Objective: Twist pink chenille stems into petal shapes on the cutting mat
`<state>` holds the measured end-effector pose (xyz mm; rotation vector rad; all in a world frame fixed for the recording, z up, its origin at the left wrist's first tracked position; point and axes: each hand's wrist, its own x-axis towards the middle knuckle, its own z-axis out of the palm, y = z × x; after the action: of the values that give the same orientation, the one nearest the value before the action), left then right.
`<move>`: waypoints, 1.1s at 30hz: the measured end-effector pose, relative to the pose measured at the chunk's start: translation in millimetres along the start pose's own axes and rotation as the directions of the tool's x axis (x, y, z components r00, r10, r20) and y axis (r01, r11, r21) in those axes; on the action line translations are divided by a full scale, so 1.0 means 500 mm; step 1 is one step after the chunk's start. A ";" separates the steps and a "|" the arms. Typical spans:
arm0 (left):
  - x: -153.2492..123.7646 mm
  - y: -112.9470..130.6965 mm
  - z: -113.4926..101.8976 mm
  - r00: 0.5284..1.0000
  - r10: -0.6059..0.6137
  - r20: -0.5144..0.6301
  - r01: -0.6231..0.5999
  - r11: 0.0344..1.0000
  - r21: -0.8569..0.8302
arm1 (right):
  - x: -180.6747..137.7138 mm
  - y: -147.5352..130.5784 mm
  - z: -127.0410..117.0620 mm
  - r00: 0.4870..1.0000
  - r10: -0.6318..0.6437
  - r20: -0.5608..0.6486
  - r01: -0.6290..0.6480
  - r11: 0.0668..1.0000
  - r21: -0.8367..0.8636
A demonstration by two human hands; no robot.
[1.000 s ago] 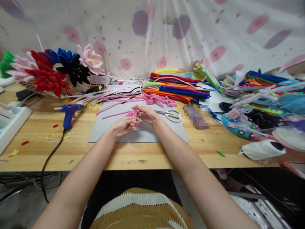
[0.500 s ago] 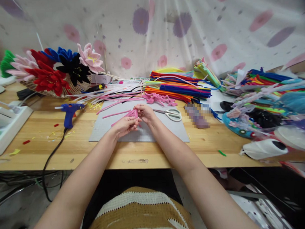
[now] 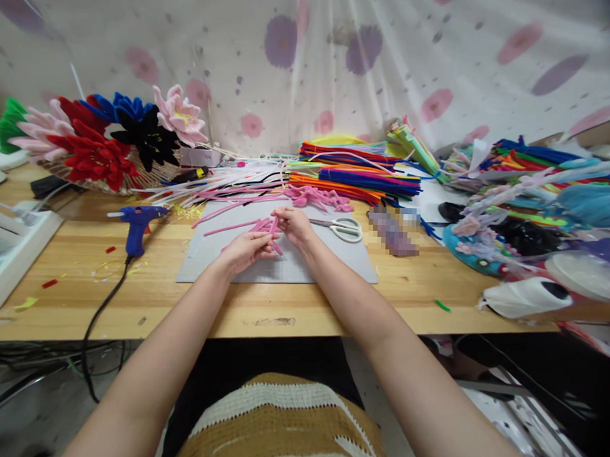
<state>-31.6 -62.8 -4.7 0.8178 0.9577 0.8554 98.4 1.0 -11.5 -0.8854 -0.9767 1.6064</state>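
Over a grey board [image 3: 203, 268], both my hands pinch a bent pink pipe cleaner [image 3: 274, 226]. My left hand [image 3: 251, 248] is closed on its lower part, with a short pink end poking out below the fingers. My right hand [image 3: 291, 223] grips the upper part between thumb and fingertips. The exact shape of the piece is partly hidden by my fingers. Straight pink pipe cleaners [image 3: 232, 227] lie on the board to the left of my hands. Scissors with white handles [image 3: 345, 230] rest on it to the right. A heap of bent pink pieces [image 3: 320, 198] sits just behind.
A blue glue gun [image 3: 137, 226] stands at left, its cord hanging over the table edge. Fluffy flowers [image 3: 102, 156] fill the back left. Bundles of coloured pipe cleaners [image 3: 361, 174] lie at the back. A white roll [image 3: 527, 296] and craft pieces crowd the right.
The pink loop between my hands has turned and now looks narrower and more upright, with an end showing below my left fingers. Both hands have stayed in nearly the same place.
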 end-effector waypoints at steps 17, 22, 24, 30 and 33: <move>0.020 0.031 -0.090 0.882 0.433 -0.188 0.206 0.004 0.978 | 0.021 -0.024 -0.060 0.990 0.034 0.138 0.125 0.253 -0.959; 0.023 0.029 -0.092 0.853 0.515 -0.086 0.166 -0.112 0.980 | 0.005 -0.028 -0.033 0.976 -0.147 0.162 0.179 0.107 -0.978; 0.022 0.037 -0.092 0.835 0.548 -0.039 0.145 -0.152 0.978 | -0.002 -0.033 -0.018 0.955 -0.191 0.229 0.234 0.003 -0.972; 0.011 0.068 -0.071 0.822 0.569 0.029 0.114 -0.213 0.971 | -0.005 -0.029 0.025 0.870 -0.134 0.474 0.439 -0.223 -0.870; 0.003 0.077 -0.069 0.802 0.597 0.031 0.096 -0.180 0.979 | 0.005 -0.032 0.027 0.872 -0.181 0.455 0.413 -0.227 -0.882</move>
<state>-72.0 -38.3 16.2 2.4145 2.0343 0.4769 91.9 3.9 8.1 -1.2938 -2.4870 0.0438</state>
